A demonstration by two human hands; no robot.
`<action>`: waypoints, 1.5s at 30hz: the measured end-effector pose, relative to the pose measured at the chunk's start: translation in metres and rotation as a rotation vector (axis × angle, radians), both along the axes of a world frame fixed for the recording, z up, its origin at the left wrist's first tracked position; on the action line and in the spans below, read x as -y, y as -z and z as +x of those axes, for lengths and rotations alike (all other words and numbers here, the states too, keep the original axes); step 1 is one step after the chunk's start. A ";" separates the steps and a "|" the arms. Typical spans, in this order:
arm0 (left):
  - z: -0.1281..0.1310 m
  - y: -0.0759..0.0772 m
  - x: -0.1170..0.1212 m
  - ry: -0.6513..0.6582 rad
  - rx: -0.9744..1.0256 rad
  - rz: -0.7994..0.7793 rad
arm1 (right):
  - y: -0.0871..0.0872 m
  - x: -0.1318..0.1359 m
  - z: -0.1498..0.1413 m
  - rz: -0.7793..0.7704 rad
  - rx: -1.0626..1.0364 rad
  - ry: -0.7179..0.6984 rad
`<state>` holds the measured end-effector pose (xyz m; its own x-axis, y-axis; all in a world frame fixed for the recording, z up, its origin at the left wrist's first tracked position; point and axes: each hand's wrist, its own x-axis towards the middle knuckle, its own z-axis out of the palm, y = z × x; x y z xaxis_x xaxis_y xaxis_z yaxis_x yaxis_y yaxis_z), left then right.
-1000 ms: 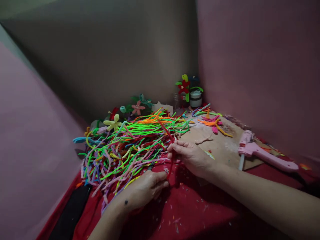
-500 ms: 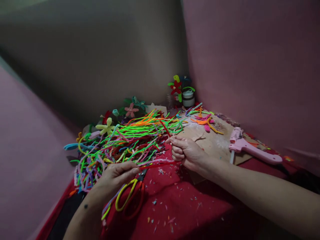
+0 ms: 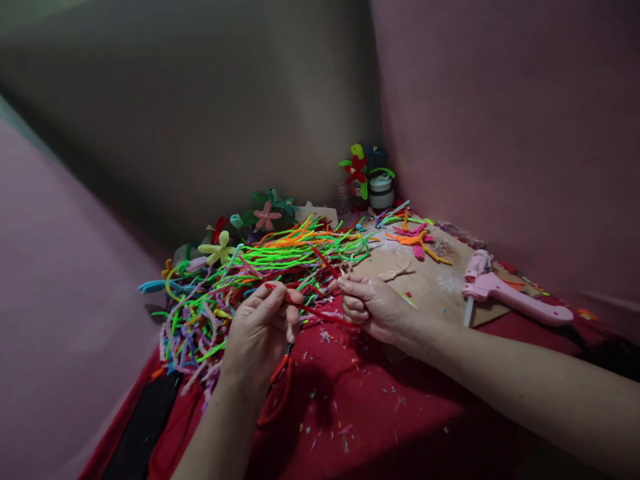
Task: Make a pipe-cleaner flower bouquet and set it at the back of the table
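Observation:
A red pipe cleaner (image 3: 323,314) stretches between my two hands above the red cloth. My left hand (image 3: 263,327) pinches one end of it between thumb and fingers. Curled into a loose fist, my right hand (image 3: 370,303) grips the other part, and a red tip sticks out above its thumb toward the upper left. Below my left hand lies a pair of scissors (image 3: 283,393), their red handle loop showing and the rest mostly hidden by the hand. A big heap of colourful pipe cleaners (image 3: 285,253) spreads just beyond both hands.
A pink glue gun (image 3: 500,290) lies at the right on a cardboard sheet (image 3: 390,270), near an orange and pink pipe-cleaner piece (image 3: 417,240). Finished flowers (image 3: 217,250) and a lidded jar (image 3: 381,192) stand at the back. Scraps litter the red cloth (image 3: 360,407).
My left hand has risen and moved right, closer to my right hand, lifting its end of the red pipe cleaner. It now covers much of the scissors. My right hand stays nearly in place.

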<state>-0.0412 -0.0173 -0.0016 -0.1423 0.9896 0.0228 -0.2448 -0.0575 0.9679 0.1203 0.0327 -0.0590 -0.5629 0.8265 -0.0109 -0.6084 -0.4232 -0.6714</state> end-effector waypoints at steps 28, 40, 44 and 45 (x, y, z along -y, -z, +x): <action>0.015 0.012 -0.018 -0.082 0.060 0.083 | -0.002 0.012 -0.003 0.178 0.462 -0.137; 0.018 0.005 -0.011 -0.058 0.080 0.125 | 0.003 0.012 -0.001 0.501 0.464 -0.095; 0.018 0.005 -0.011 -0.064 0.075 0.120 | 0.000 0.013 0.000 0.476 0.462 -0.189; 0.017 0.005 -0.011 -0.070 0.072 0.123 | -0.001 0.013 0.000 0.457 0.476 -0.200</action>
<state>-0.0237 -0.0060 -0.0063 -0.2167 0.9674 0.1307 -0.3047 -0.1942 0.9324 0.1204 0.0194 -0.0585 -0.7252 0.6879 0.0302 -0.1433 -0.1078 -0.9838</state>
